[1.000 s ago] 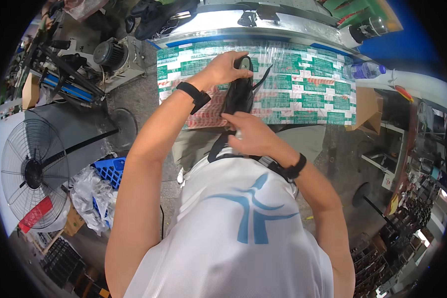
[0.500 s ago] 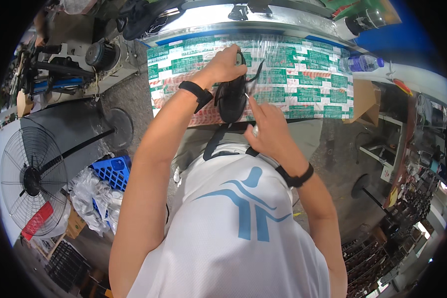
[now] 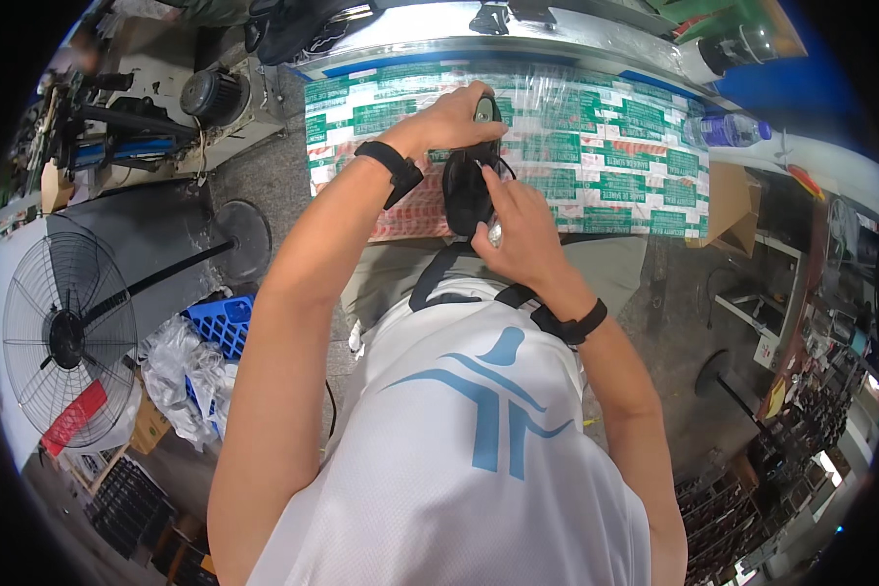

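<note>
The bare left hand [image 3: 454,119], wrist bent, grips the heel end of a black, elongated shoe [image 3: 467,200] at upper centre — rightward, the bare right hand [image 3: 525,230] curls round a small silvery object [image 3: 495,234], forefinger extended to the shoe.

Both arms in view, bare, coming up from lower edge. Left arm [image 3: 264,430]: elbow [image 3: 291,301] slightly bent, forearm [image 3: 337,230] slanting up and right. Left hand [image 3: 449,125] farther forward of the two, back of hand upward, fingers bent in a grip, thumb [image 3: 490,131] stretched out to the right. Right arm [image 3: 654,488]: elbow more bent, forearm [image 3: 610,366] angled up and left. Right hand [image 3: 527,230] lower and closer to body, index finger [image 3: 496,188] extended forward, other fingers curled, thumb [image 3: 482,237] tucked below. Hands near each other, not touching.
</note>
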The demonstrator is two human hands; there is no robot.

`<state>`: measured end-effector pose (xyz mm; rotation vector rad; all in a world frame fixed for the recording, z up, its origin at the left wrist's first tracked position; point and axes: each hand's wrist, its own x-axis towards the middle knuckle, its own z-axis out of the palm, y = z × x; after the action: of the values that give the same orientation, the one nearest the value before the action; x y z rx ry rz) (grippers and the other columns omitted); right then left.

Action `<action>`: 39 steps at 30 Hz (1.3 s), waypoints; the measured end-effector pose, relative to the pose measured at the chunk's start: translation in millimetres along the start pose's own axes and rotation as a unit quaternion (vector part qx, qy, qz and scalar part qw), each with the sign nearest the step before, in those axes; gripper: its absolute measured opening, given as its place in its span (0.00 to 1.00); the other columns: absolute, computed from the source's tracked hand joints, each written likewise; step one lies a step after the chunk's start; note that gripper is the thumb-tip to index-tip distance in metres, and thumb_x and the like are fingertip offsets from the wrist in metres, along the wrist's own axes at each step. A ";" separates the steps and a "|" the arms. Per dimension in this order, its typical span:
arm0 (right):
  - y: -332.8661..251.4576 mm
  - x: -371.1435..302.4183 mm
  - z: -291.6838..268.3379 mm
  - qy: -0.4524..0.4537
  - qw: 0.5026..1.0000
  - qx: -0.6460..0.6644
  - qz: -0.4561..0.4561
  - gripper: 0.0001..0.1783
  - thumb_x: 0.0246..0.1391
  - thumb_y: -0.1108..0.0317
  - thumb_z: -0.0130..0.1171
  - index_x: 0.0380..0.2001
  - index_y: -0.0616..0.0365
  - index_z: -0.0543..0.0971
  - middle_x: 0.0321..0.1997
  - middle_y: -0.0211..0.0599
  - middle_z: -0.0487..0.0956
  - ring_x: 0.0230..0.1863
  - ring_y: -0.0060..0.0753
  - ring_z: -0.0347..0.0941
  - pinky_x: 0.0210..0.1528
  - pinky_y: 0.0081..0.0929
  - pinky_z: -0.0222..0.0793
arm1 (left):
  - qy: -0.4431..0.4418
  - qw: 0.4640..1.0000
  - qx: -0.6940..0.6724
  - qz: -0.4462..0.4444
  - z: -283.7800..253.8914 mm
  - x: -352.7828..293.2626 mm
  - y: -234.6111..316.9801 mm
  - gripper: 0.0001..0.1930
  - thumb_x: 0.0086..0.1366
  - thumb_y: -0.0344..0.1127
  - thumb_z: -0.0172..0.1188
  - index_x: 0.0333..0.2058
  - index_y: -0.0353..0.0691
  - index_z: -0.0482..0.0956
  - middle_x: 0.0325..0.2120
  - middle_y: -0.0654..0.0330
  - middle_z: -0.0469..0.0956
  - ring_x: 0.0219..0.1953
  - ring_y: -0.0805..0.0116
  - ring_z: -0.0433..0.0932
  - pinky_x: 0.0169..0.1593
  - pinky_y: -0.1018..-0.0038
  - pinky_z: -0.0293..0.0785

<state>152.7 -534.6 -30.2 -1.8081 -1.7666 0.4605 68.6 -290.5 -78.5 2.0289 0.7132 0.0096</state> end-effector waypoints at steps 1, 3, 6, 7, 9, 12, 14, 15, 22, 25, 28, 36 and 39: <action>0.3 -1.4 0.1 -0.001 1.000 0.000 -0.002 0.47 0.52 0.64 0.70 0.75 0.70 0.70 0.46 0.52 0.77 0.50 0.58 0.76 0.56 0.52 0.72 | 0.001 1.000 0.008 0.002 -0.6 -1.3 -0.1 0.41 0.70 0.55 0.71 0.71 0.32 0.70 0.53 0.40 0.86 0.53 0.45 0.87 0.59 0.54 0.80; -3.4 -4.5 -4.6 -0.045 0.999 -0.004 0.017 0.46 0.52 0.63 0.69 0.73 0.72 0.71 0.44 0.52 0.77 0.49 0.58 0.76 0.54 0.53 0.72 | 0.002 1.000 0.014 0.002 0.4 -4.1 0.7 0.41 0.70 0.55 0.71 0.70 0.32 0.70 0.52 0.39 0.86 0.53 0.44 0.86 0.60 0.54 0.80; -3.5 0.3 -2.0 -0.007 0.999 0.038 0.007 0.44 0.52 0.63 0.68 0.71 0.73 0.73 0.42 0.50 0.77 0.47 0.56 0.77 0.51 0.53 0.73 | 0.019 0.999 0.027 -0.003 3.8 -3.8 2.8 0.39 0.69 0.53 0.71 0.68 0.31 0.72 0.47 0.39 0.87 0.49 0.44 0.87 0.57 0.55 0.81; -3.8 4.4 1.3 -0.006 0.999 0.038 0.009 0.44 0.52 0.63 0.68 0.71 0.73 0.73 0.42 0.50 0.77 0.47 0.56 0.77 0.51 0.53 0.73 | 0.030 0.999 0.022 -0.006 4.4 -2.8 3.6 0.37 0.69 0.53 0.70 0.66 0.31 0.73 0.45 0.39 0.88 0.47 0.44 0.88 0.55 0.55 0.81; -9.9 14.1 8.6 -0.020 0.997 0.065 0.038 0.43 0.52 0.63 0.68 0.70 0.75 0.75 0.41 0.50 0.77 0.45 0.55 0.78 0.49 0.50 0.74 | 0.036 0.999 0.019 -0.006 7.5 -0.1 0.8 0.36 0.68 0.52 0.70 0.65 0.31 0.73 0.42 0.40 0.88 0.45 0.44 0.88 0.53 0.55 0.82; -17.9 14.2 6.5 -0.041 0.990 0.110 0.078 0.43 0.53 0.62 0.69 0.70 0.76 0.74 0.41 0.50 0.78 0.44 0.54 0.78 0.47 0.48 0.76 | 0.046 0.998 0.043 0.015 10.4 0.2 -2.0 0.35 0.69 0.50 0.69 0.63 0.30 0.74 0.39 0.42 0.88 0.42 0.45 0.88 0.50 0.55 0.82; -21.0 7.6 -3.8 -0.056 0.987 0.131 0.076 0.44 0.54 0.61 0.69 0.70 0.76 0.74 0.42 0.50 0.78 0.45 0.54 0.79 0.48 0.48 0.76 | 0.064 0.995 0.078 0.024 10.3 -1.7 -4.5 0.33 0.70 0.50 0.68 0.63 0.30 0.75 0.40 0.40 0.87 0.43 0.42 0.87 0.50 0.54 0.82; -20.5 5.4 -8.8 -0.072 0.983 0.153 0.073 0.44 0.54 0.60 0.69 0.71 0.76 0.74 0.42 0.50 0.78 0.45 0.54 0.79 0.48 0.48 0.76 | 0.066 0.995 0.078 0.022 11.7 -1.9 -4.7 0.33 0.70 0.50 0.68 0.63 0.30 0.75 0.40 0.40 0.87 0.43 0.42 0.87 0.50 0.54 0.82; -21.0 23.7 3.2 -0.079 0.985 0.123 0.087 0.43 0.54 0.59 0.69 0.69 0.75 0.75 0.43 0.53 0.80 0.47 0.59 0.79 0.50 0.51 0.77 | 0.092 0.991 0.087 0.034 19.9 -0.8 4.8 0.30 0.70 0.50 0.66 0.62 0.33 0.75 0.41 0.36 0.86 0.45 0.35 0.85 0.52 0.48 0.80; -22.1 7.9 -1.0 -0.124 0.984 0.119 0.041 0.41 0.54 0.61 0.68 0.69 0.73 0.75 0.45 0.53 0.79 0.49 0.60 0.79 0.52 0.53 0.76 | 0.090 0.992 0.084 0.036 21.1 -5.7 -3.2 0.30 0.71 0.51 0.65 0.61 0.33 0.75 0.41 0.36 0.86 0.45 0.35 0.85 0.52 0.48 0.80; -16.0 -16.6 -28.0 -0.107 0.980 0.160 0.040 0.42 0.54 0.64 0.68 0.71 0.72 0.74 0.44 0.52 0.78 0.48 0.59 0.78 0.54 0.51 0.76 | 0.104 0.990 0.094 0.033 12.9 -3.5 3.0 0.29 0.71 0.49 0.66 0.59 0.32 0.76 0.41 0.36 0.86 0.45 0.36 0.86 0.51 0.49 0.80; 6.3 -17.2 -16.4 -0.022 0.976 0.168 0.134 0.44 0.56 0.70 0.62 0.77 0.67 0.70 0.47 0.49 0.79 0.50 0.54 0.78 0.59 0.41 0.74 | 0.108 0.993 0.002 0.039 19.7 -0.7 -5.1 0.32 0.66 0.52 0.71 0.59 0.31 0.79 0.46 0.34 0.86 0.51 0.34 0.85 0.57 0.49 0.81; 6.1 -15.6 -12.2 -0.029 0.979 0.161 0.122 0.44 0.55 0.70 0.63 0.77 0.67 0.71 0.47 0.50 0.79 0.50 0.54 0.78 0.58 0.42 0.74 | 0.093 0.995 -0.004 0.028 19.7 -3.1 -2.9 0.34 0.65 0.54 0.73 0.59 0.31 0.78 0.48 0.34 0.85 0.54 0.34 0.84 0.59 0.49 0.80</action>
<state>163.8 -551.6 -26.6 -1.7941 -1.4118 0.8544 70.3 -306.4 -90.8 2.0581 0.7693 0.2370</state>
